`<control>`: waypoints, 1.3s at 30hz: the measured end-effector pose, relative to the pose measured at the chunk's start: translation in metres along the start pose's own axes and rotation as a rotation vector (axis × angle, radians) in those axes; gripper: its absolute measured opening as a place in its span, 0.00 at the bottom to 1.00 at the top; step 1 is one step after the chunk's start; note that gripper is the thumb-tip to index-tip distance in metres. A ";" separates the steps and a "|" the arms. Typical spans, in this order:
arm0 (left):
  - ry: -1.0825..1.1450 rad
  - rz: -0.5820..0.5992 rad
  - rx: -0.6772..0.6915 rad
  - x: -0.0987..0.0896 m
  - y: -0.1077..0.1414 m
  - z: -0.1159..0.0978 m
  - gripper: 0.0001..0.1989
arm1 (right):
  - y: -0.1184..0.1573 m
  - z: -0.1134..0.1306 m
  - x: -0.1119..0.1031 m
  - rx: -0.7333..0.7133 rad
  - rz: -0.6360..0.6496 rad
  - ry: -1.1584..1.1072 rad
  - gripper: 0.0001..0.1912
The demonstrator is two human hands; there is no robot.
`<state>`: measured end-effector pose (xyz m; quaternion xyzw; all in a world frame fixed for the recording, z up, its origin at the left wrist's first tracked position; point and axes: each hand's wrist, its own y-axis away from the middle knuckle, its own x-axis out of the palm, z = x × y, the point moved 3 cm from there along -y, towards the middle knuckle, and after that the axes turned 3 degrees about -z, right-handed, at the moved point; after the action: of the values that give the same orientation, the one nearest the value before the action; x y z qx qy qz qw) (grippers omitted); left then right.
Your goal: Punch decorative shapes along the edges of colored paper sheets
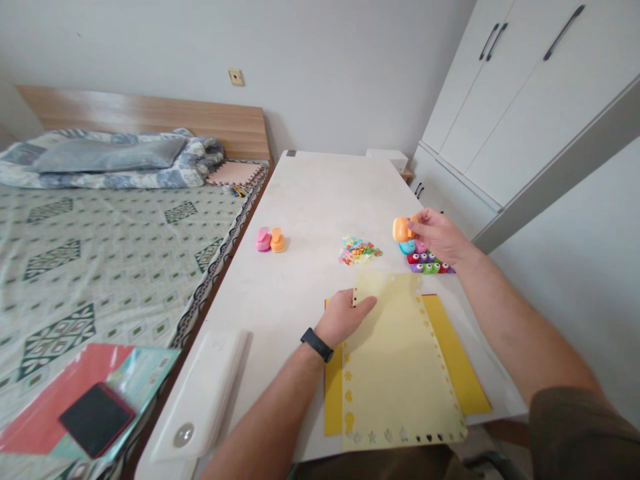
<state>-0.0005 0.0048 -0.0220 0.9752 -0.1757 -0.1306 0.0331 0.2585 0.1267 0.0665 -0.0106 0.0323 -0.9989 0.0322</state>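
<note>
My left hand (pixel 344 317), with a black band on the wrist, grips the left edge of a pale yellow sheet of paper (pixel 400 360), thumb on top. Small shapes such as stars and hearts are cut along the sheet's edges. Beneath it lies darker yellow paper (pixel 453 360). My right hand (pixel 443 235) pinches an orange craft punch (pixel 401 229) at the table's right side. Just below that punch sit a blue punch (pixel 407 247) and several small coloured punches (pixel 431 263), partly covered by my hand.
A pile of colourful paper cutouts (pixel 359 251) lies mid-table. Pink (pixel 263 240) and orange punches (pixel 277 240) stand to the left. A long white case (pixel 200 393) rests at the near left edge. A dark tablet (pixel 97 419) lies on the bed, left.
</note>
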 end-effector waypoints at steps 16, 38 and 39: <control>0.177 0.006 -0.093 0.002 0.000 0.003 0.21 | 0.055 -0.035 -0.007 0.189 0.211 0.032 0.24; 0.175 0.018 -0.126 0.001 -0.001 0.010 0.23 | 0.049 -0.027 -0.006 0.138 0.283 0.125 0.25; 0.182 0.022 -0.122 0.001 -0.002 0.011 0.23 | 0.048 -0.026 -0.006 0.138 0.288 0.131 0.24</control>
<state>-0.0019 0.0057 -0.0327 0.9772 -0.1742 -0.0513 0.1096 0.2667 0.0813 0.0378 0.0617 -0.0330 -0.9824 0.1733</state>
